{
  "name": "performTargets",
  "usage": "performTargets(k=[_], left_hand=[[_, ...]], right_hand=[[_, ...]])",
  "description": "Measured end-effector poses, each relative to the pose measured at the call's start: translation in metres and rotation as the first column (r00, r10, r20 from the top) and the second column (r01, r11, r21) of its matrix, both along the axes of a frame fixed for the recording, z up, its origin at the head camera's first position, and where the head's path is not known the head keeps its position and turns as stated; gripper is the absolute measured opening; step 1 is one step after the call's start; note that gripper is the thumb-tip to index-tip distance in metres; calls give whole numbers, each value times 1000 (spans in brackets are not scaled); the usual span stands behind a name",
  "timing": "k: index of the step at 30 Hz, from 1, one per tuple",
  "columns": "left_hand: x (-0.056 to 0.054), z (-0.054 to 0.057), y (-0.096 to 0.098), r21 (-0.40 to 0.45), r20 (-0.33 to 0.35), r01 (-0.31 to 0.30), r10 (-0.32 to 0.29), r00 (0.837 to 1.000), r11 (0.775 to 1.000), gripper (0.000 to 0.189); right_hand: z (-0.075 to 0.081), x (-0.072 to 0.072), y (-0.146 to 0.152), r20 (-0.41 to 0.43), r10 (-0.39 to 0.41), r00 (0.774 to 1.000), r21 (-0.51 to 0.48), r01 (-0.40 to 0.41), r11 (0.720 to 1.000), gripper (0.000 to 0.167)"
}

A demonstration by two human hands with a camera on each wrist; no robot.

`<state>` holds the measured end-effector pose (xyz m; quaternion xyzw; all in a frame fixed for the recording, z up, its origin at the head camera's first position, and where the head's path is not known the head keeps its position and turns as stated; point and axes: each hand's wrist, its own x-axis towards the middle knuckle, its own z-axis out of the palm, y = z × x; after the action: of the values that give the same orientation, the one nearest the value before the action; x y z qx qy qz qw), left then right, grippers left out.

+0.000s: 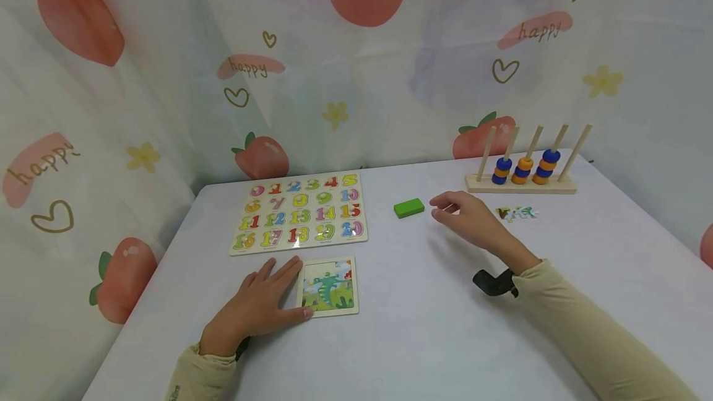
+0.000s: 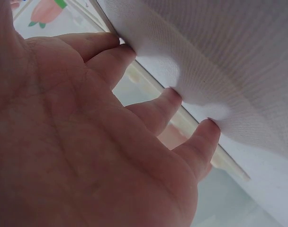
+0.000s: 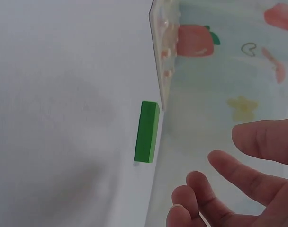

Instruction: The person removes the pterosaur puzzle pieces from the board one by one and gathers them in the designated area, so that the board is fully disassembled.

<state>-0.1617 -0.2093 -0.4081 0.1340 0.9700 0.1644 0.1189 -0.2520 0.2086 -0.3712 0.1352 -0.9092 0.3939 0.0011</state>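
Cloth (image 1: 390, 101) reading "happy" backs the surface (image 1: 412, 333); the left hand (image 1: 259, 302), spread, touches the dinosaur board (image 1: 327, 288); the right hand (image 1: 470, 220), loosely bent, hovers beside the green block (image 1: 409, 208), short of the back edge.

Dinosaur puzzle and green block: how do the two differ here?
The dinosaur puzzle is larger than the green block. The puzzle is a framed, illustrated, near-square panel; the block is a plain, narrow oblong. The left hand touches the puzzle, while the block is untouched, with the right hand close by. Both lie on the white table.
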Motion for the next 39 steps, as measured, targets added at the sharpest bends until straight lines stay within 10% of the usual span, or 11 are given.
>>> performTargets(k=[39], left_hand=[[0, 3, 2, -10, 6, -1, 1, 1000, 1000, 104]], right_hand=[[-15, 22, -109, 45, 259, 965, 10, -260, 966, 26]])
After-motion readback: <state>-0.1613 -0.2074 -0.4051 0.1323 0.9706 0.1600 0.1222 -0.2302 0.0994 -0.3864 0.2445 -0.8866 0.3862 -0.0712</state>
